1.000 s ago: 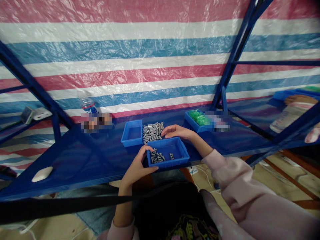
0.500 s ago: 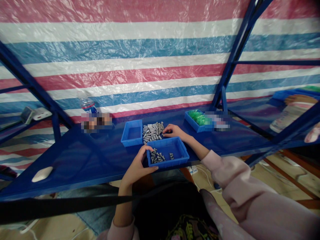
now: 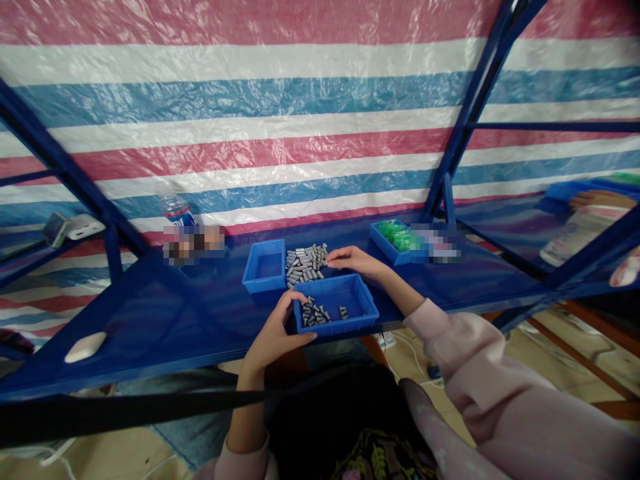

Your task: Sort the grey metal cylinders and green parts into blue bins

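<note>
A blue tray (image 3: 353, 325) at the table's front edge holds several small dark metal screws (image 3: 315, 313), mostly at its left end. My left hand (image 3: 280, 327) grips the left end of this tray, fingers over the rim and thumb at the front wall. Behind it, several silver metal cylinders (image 3: 306, 263) lie in a pile on the table. My right hand (image 3: 355, 260) is at the right side of the pile, fingertips close together; whatever they pinch is too small to make out. Left of the pile stands an empty blue tray (image 3: 265, 287).
A blue box of green pieces (image 3: 397, 237) stands at the right rear. On the blue table (image 3: 200, 320) are a white mouse (image 3: 85, 347) at left and a bottle (image 3: 177, 210) at the back. Blue metal posts (image 3: 460, 113) rise at both sides. Another person's hand (image 3: 603, 199) shows at far right.
My right hand has shifted slightly, its fingers now straighter and its fingertips still by the pile. My left hand keeps its hold on the tray.
</note>
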A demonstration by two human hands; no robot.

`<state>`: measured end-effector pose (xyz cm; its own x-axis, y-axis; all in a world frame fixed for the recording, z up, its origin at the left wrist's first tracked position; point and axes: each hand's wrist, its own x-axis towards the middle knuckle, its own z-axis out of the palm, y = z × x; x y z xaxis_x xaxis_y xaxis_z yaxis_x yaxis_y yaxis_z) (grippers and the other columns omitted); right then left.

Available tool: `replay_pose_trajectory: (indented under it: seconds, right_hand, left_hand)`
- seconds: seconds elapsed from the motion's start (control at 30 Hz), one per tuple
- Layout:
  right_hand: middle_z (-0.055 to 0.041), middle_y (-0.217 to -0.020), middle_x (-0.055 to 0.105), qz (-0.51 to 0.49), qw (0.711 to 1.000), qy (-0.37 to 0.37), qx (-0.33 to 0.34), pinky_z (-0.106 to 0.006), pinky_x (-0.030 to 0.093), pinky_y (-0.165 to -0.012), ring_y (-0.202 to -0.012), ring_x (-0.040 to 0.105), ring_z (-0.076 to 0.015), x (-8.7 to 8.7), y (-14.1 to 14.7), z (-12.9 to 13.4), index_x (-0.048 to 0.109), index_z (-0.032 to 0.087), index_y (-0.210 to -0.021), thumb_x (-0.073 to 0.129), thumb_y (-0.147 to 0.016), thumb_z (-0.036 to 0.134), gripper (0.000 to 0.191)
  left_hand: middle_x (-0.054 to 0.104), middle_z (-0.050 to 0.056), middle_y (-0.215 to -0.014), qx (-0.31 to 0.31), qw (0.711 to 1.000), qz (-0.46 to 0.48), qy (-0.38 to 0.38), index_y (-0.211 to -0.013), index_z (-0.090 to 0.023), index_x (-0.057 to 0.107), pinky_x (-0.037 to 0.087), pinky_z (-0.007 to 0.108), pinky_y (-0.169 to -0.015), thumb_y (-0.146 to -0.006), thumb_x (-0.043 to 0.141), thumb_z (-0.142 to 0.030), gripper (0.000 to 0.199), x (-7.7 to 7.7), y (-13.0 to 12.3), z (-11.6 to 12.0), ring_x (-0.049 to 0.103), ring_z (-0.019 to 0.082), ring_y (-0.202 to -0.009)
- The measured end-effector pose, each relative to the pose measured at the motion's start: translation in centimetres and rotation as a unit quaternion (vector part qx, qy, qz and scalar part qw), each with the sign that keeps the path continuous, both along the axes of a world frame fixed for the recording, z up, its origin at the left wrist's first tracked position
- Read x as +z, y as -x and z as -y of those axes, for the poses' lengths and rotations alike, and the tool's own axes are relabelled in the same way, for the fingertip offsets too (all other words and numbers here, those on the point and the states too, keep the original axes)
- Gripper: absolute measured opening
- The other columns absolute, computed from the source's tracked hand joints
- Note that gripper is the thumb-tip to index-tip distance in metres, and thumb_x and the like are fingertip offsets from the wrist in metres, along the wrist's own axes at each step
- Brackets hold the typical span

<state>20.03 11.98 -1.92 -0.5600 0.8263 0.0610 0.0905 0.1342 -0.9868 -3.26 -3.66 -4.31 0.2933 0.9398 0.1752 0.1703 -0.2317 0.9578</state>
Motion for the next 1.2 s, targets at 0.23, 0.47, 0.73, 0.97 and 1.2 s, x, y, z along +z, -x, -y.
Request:
replay_pose_trajectory:
  seconds: [0.23, 0.47, 0.73, 0.97, 1.2]
  right_hand:
    - [-0.0038, -0.096, 0.071, 0.014, 0.98, 0.079, 0.183, -0.031, 0.045, -0.086, -0.087, 0.064, -0.0169, 1.0, -0.5, 0.7, 0.074, 0.015, -0.079, 0.084, -0.061, 0.034, 0.028]
    - [-0.0029, -0.094, 0.071, 0.01, 0.981, 0.078, 0.178, -0.031, 0.046, -0.086, -0.085, 0.064, -0.0165, 0.9, -0.5, 0.7, 0.073, 0.015, -0.079, 0.084, -0.061, 0.033, 0.028]
    - [-0.0062, -0.091, 0.072, 0.021, 0.999, -0.023, -0.013, -0.029, 0.048, -0.072, -0.079, 0.063, -0.0167, -0.3, 0.0, -0.4, 0.072, 0.016, -0.094, 0.074, -0.071, 0.043, 0.035]
    - [-0.0122, -0.119, 0.067, 0.183, 0.944, -0.27, -0.058, -0.045, 0.039, -0.1, -0.113, 0.058, -0.0305, -2.9, -0.1, -2.4, 0.072, 0.02, -0.11, 0.075, -0.072, 0.03, 0.039]
    - [-0.0098, -0.106, 0.072, 0.194, 0.928, -0.316, -0.034, -0.04, 0.044, -0.095, -0.102, 0.064, -0.0267, -2.8, -0.1, -2.5, 0.076, 0.021, -0.099, 0.071, -0.077, 0.023, 0.023]
  left_hand:
    - [0.051, 0.004, -0.123, 0.006, 1.0, 0.006, 0.007, -0.112, -0.026, 0.046, 0.039, 0.033, -0.102, -0.07, 0.078, -0.025, 0.053, 0.1, -0.2, 0.1, 0.05, 0.024, -0.119]
    - [0.052, 0.004, -0.124, 0.01, 1.0, 0.009, 0.005, -0.111, -0.026, 0.046, 0.039, 0.034, -0.102, -0.069, 0.079, -0.026, 0.053, 0.0, -0.1, 0.0, 0.051, 0.024, -0.118]
    - [0.05, 0.004, -0.123, 0.007, 1.0, 0.008, -0.003, -0.111, -0.026, 0.046, 0.038, 0.034, -0.102, -0.069, 0.079, -0.023, 0.053, -0.2, -0.1, 0.0, 0.05, 0.024, -0.119]
    - [0.051, 0.003, -0.122, 0.006, 1.0, 0.006, 0.003, -0.11, -0.026, 0.047, 0.039, 0.034, -0.102, -0.069, 0.079, -0.024, 0.053, -0.2, -0.1, 0.0, 0.05, 0.024, -0.118]
    - [0.051, 0.004, -0.123, 0.002, 1.0, 0.011, 0.005, -0.111, -0.027, 0.046, 0.039, 0.034, -0.101, -0.069, 0.078, -0.022, 0.053, -0.3, -0.1, -0.1, 0.05, 0.025, -0.119]
